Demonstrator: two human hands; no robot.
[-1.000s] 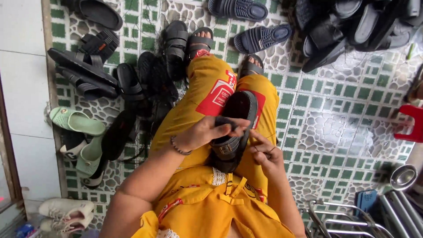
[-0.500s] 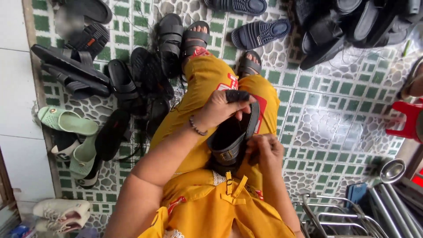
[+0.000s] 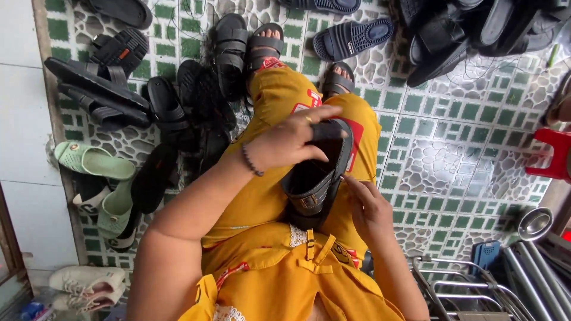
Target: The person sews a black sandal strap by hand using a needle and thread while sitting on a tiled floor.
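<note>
1. The person is sitting over a green-and-white tiled floor, dressed in yellow trousers, and is holding a black sandal up above the lap.
2. The left hand is gripping the sandal from above, its fingers curling over the toe end; it is wearing a ring and a beaded bracelet at the wrist.
3. The right hand is pressing against the sandal's lower side edge, fingers bent and touching the sole rim; I cannot tell whether it is pinching something small there.
4. The sandal is lying between the two hands, tilted, with its strap and a metal buckle facing the person.
5. Beyond the left hand, a heap of black sandals is lying on the floor, with pale green slippers farther out on that side.
6. Beyond the right hand, a dark blue slide is resting on the tiles, and a red plastic stool is standing well apart.
7. Near the right elbow, a metal rack is showing.
</note>
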